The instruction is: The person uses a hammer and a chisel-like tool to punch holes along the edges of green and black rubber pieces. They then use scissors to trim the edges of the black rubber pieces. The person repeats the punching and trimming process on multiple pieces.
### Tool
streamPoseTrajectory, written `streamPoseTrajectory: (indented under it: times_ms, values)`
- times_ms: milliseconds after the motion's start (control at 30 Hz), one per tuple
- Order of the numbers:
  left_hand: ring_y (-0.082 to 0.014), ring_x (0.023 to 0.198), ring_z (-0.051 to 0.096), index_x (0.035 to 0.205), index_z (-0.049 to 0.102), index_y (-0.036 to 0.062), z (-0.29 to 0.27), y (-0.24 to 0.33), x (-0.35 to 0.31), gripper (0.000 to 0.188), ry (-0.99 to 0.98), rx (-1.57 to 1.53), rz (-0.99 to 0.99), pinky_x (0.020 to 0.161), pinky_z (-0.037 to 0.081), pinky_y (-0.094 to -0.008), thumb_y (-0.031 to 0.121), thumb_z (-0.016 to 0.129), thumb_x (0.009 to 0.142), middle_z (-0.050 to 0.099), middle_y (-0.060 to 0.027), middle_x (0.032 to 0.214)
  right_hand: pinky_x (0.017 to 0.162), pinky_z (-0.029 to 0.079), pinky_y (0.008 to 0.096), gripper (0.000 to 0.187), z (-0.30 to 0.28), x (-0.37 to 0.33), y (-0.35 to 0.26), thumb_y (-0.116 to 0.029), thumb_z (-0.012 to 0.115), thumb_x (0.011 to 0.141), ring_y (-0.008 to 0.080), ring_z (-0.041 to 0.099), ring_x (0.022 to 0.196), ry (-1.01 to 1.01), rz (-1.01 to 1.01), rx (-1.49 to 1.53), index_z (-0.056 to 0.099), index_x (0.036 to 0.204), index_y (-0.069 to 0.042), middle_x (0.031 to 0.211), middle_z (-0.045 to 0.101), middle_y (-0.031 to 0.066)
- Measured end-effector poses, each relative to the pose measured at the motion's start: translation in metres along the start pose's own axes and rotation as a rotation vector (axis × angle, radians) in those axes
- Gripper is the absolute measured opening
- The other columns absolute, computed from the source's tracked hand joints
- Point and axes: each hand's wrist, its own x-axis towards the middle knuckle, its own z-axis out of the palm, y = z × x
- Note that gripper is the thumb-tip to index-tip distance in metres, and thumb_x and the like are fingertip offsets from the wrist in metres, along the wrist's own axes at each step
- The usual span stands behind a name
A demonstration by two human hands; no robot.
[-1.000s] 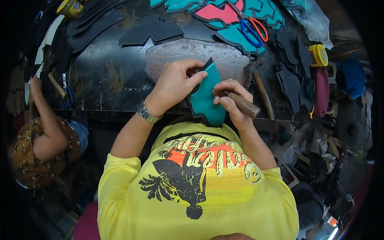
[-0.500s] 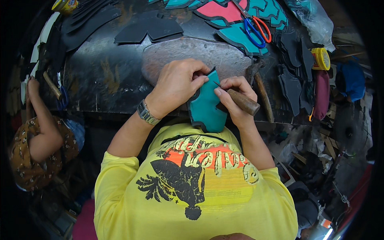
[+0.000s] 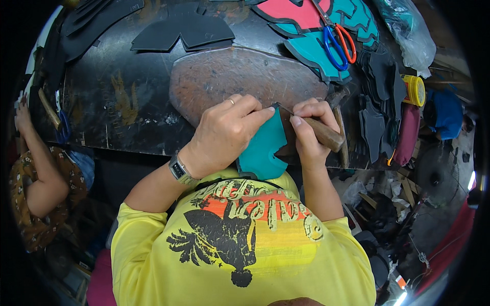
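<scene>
My left hand (image 3: 222, 135) pinches the upper end of a teal shoe-upper piece (image 3: 263, 150) with dark edging, its fingertips at the top corner. The lower part of the piece rests near my waist, in front of the table edge. In my right hand (image 3: 310, 127) is an awl (image 3: 326, 133) with a thick wooden handle. Its thin point reaches left to the dark edge at the piece's top corner; whether it touches or goes through, I cannot tell. Both hands are just over the near edge of a worn, stone-like slab (image 3: 240, 74).
Right of my hands lies a hammer (image 3: 337, 97). Scissors (image 3: 337, 46) lie on teal and pink cut pieces (image 3: 311, 51) at the back right. Black pieces (image 3: 184, 33) lie behind the slab, more (image 3: 372, 122) on the right by a yellow jar (image 3: 414, 91). Another person's arm (image 3: 41, 158) is at far left.
My left fingers have shifted to the top corner of the teal piece, covering more of its left side. The awl's point has moved up to that corner. The whole view has shifted slightly.
</scene>
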Motion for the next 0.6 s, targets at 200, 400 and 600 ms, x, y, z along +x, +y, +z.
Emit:
streamPoseTrajectory:
  times_ms: [200,400,600]
  values:
    - [-0.0238,0.082,0.066,0.112,0.077,0.0044,-0.001,0.0011,0.0007,0.037,0.014,-0.033,-0.01,0.07,0.057,-0.0351,-0.002,0.074,0.076,0.066,-0.0068,0.09,0.071,0.048,0.0304,0.011,0.0005,-0.0026,-0.002,0.001,0.068,0.081,0.0162,0.061,0.074,-0.011,0.0,-0.029,0.06,0.089,0.0,0.084,0.067,0.0118]
    - [-0.0237,0.081,0.066,0.112,0.076,0.0028,-0.0015,0.0017,0.0017,0.036,0.008,-0.04,-0.026,0.071,0.056,-0.0346,-0.003,0.074,0.077,0.065,-0.0072,0.09,0.071,0.049,0.0313,0.012,0.001,-0.0024,-0.0006,0.002,0.068,0.079,0.018,0.062,0.074,-0.015,-0.025,-0.052,0.06,0.088,0.0,0.083,0.066,0.0124]
    - [-0.0238,0.081,0.066,0.11,0.076,0.0027,-0.0008,0.0022,0.002,0.033,0.0,-0.035,-0.044,0.071,0.056,-0.0343,-0.003,0.074,0.078,0.065,-0.0073,0.09,0.068,0.05,0.0314,0.013,0.0043,-0.0008,-0.0031,0.002,0.069,0.079,0.0188,0.062,0.072,-0.021,-0.031,-0.129,0.06,0.088,0.0,0.082,0.066,0.0128]
